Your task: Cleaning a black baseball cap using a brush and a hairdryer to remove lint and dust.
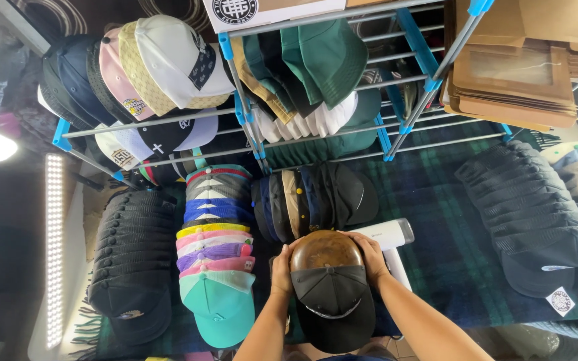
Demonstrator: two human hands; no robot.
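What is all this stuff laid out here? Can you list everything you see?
Black flat-brim cap on a brown wooden dome form: one, bottom centre, between both hands.
White handheld steamer: one, just right of the dome.
Stack of black caps: one, left.
Stack of multicoloured caps with a teal one in front: one, centre-left.
Row of dark caps: one, behind the dome.
Stack of dark navy caps: one, right.
Grey wire rack with blue joints: one, top, hung with caps.
Flat brown cardboard boxes: a pile, top right.
Dark green plaid cloth: one, under everything.
Left hand: fingers on the dome's left side.
Right hand: fingers on the dome's right side.
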